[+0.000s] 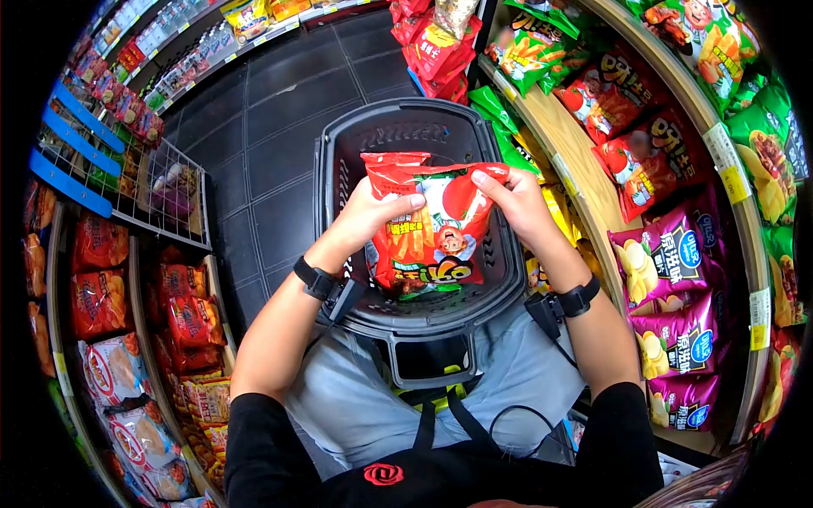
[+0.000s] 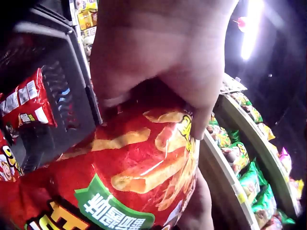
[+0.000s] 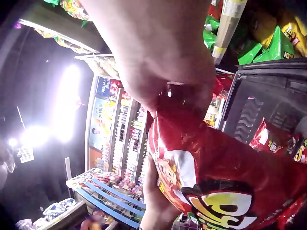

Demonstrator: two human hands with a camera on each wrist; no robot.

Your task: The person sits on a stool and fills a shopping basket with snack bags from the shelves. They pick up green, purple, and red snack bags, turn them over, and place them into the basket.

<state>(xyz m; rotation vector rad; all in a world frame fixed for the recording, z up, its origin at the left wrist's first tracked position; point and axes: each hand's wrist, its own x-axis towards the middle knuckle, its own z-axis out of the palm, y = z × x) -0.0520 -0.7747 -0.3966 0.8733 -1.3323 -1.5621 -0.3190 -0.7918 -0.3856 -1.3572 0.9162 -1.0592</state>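
Note:
A red snack bag (image 1: 423, 241) with a tomato and a cartoon chef printed on it is held up over a black shopping basket (image 1: 406, 322). My left hand (image 1: 373, 212) grips one side, thumb across the front, while my right hand (image 1: 518, 203) pinches the opposite upper corner. The fingers behind the bag are hidden in the head view. In the left wrist view the puffed bag (image 2: 134, 163) shows printed potato sticks. More red bags (image 2: 31, 100) lie inside the basket; one red bag (image 3: 273, 139) also shows in the right wrist view.
Close on the right, shelves hold purple chip bags (image 1: 677, 262), red bags (image 1: 652, 161) and green bags (image 1: 533, 51). On the left are a wire rack (image 1: 178, 199) with blue strips and shelves of red packets (image 1: 97, 296). Dark floor tiles (image 1: 279, 110) run ahead.

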